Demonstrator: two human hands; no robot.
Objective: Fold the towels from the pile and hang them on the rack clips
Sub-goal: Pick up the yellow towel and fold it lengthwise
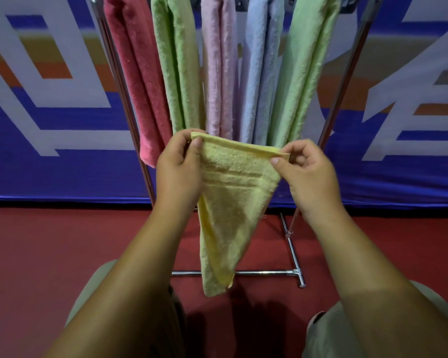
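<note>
Rack [119, 73] at 12 o'clock already carries, left to right, a red towel [137, 73], a green towel [179, 68], a pink towel [219, 68], a blue towel [263, 68] and a second green towel [305, 68]. Left hand [179, 171], grip pinched on the yellow towel [233, 202] at its 10 o'clock corner; right hand [308, 174], grip pinched on the 2 o'clock corner. Towel hangs folded at centre, tapering toward 6 o'clock above the red floor [62, 254]. Judgement: keep the top hem taut and level, layers aligned, before lifting to a free clip. Clips are cut off at the top edge; no free clip visible; the pile is out of view.
</note>
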